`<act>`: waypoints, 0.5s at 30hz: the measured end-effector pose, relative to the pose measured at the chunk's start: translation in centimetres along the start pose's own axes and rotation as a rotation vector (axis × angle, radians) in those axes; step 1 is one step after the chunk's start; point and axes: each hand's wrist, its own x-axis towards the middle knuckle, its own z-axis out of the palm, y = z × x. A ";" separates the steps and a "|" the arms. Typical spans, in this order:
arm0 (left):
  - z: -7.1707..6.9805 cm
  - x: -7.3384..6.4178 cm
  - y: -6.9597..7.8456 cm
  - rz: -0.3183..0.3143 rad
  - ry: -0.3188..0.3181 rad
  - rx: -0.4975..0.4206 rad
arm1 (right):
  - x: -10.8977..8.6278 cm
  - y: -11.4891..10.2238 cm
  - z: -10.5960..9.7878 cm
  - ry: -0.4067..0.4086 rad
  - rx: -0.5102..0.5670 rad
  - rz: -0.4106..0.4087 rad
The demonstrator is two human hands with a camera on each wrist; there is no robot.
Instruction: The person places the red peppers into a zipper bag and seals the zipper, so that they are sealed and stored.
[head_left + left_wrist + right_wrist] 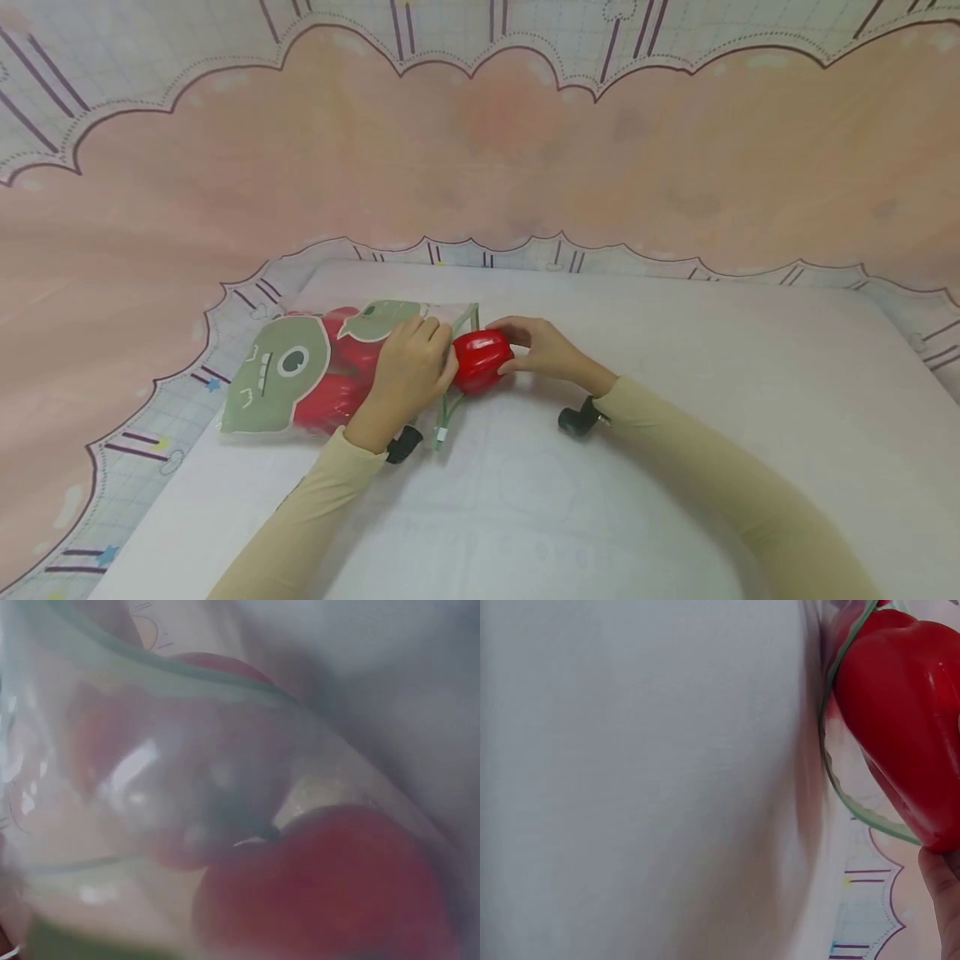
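Note:
A clear plastic bag (258, 392) with a green one-eyed monster print lies on the left of the table, with several glossy red shapes (333, 404) inside. Through the hazy plastic, the left wrist view shows a rounded red piece (322, 892) close up. My left hand (412, 362) grips the bag near its mouth. At the green-edged opening (870, 819) sits a red bell pepper (480, 360), partly inside the rim. My right hand (551, 354) holds the pepper's right end between thumb and fingers. In the right wrist view, a fingertip (934, 877) touches the pepper's tip.
A small white slider (442, 434) hangs at the near end of the bag's green edge. Black wrist cameras (577, 419) sit under both wrists. The white table (600, 517) meets a patterned cloth backdrop (480, 167) behind and at the sides.

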 end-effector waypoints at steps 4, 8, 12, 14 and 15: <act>0.1 0.0 0.0 -0.002 0.010 0.000 | 0.2 -0.1 0.1 -0.011 0.002 -0.017; 0.0 -0.1 0.0 -0.005 0.015 -0.004 | 0.1 -0.4 0.1 0.003 -0.024 -0.006; -0.1 0.0 0.0 -0.007 0.016 -0.007 | 0.0 -0.5 -0.1 0.050 -0.045 0.000; -0.1 0.0 -0.1 -0.006 0.018 -0.005 | 0.1 -0.3 -0.1 0.076 -0.049 -0.003; -0.2 0.0 -0.1 -0.005 0.021 -0.005 | 0.1 -0.2 -0.1 0.087 -0.048 -0.002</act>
